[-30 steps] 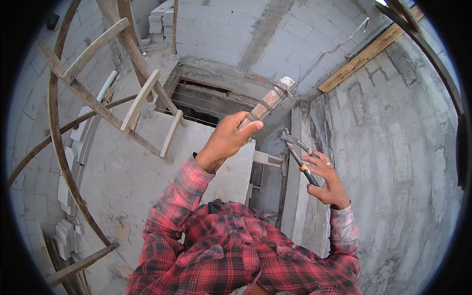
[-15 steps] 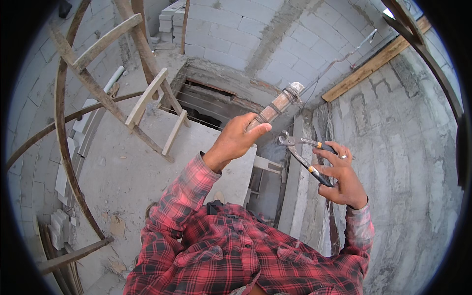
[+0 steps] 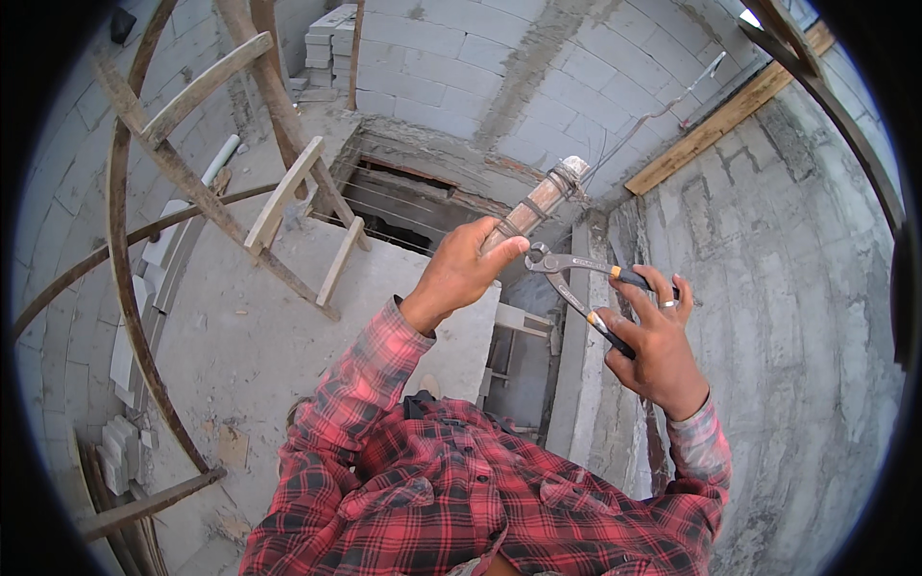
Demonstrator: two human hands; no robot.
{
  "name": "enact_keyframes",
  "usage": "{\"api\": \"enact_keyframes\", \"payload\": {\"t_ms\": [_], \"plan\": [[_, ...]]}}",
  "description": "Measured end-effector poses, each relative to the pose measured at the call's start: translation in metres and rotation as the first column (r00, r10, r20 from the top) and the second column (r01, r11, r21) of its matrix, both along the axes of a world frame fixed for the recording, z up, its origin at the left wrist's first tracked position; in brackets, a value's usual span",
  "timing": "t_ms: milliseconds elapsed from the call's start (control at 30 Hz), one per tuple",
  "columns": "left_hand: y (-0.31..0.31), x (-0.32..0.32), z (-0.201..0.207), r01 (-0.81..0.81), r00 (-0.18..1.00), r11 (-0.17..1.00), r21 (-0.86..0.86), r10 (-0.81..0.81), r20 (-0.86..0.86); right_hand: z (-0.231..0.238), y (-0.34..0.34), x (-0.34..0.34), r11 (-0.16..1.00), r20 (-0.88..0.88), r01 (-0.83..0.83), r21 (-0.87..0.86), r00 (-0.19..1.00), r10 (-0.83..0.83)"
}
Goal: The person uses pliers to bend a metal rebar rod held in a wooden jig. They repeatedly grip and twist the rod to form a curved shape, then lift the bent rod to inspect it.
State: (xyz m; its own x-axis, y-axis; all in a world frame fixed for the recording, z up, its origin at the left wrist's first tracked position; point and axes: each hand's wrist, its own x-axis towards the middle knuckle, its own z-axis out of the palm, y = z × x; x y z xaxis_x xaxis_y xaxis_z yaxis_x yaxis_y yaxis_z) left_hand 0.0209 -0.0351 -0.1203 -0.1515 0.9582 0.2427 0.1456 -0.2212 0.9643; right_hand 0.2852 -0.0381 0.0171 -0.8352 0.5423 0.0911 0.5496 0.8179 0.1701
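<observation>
My left hand (image 3: 461,269) is wrapped round the lower end of a weathered wooden post (image 3: 538,206), its thumb lying along the near side. Turns of dark tie wire (image 3: 509,228) bind the post, with more wire near its top. In my right hand (image 3: 658,346) is a pair of end-cutting pincers (image 3: 571,274) with black and yellow grips. Their handles are spread apart, fingers on the upper one and thumb side on the lower. The pincers' head sits right beside my left thumb tip, close to the post; whether it touches cannot be made out.
A wooden ladder (image 3: 182,158) leans at the left. Beyond my left hand is a floor opening (image 3: 394,206) crossed by bars. A block wall (image 3: 759,317) rises at the right, with a wooden plank (image 3: 725,115) along it. Blocks (image 3: 120,446) are stacked at lower left.
My right hand has moved left with the pincers, bringing their head from a short way off to beside my left thumb. The left hand keeps its hold on the post, nearly still.
</observation>
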Motion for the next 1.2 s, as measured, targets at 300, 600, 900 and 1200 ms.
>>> {"api": "enact_keyframes", "payload": {"t_ms": [300,600,900,1200], "plan": [[-0.002,-0.005,0.004,0.017,1.000,0.999,-0.046,-0.017,-0.001,-0.018,-0.001,0.005,0.995,-0.059,-0.053,0.079,0.997,0.058],[-0.001,-0.005,0.002,0.001,1.000,1.000,-0.020,-0.001,-0.015,-0.007,-0.006,-0.004,0.977,0.054,-0.042,0.210,0.998,0.031],[-0.001,-0.014,0.003,-0.034,0.999,0.999,-0.013,0.034,-0.017,-0.016,-0.009,-0.014,0.997,-0.008,0.077,0.013,0.997,-0.077],[0.002,-0.020,-0.004,0.007,0.998,1.000,0.008,-0.007,0.057,-0.015,0.008,-0.014,0.934,0.036,0.097,-0.345,0.995,-0.090]]}}
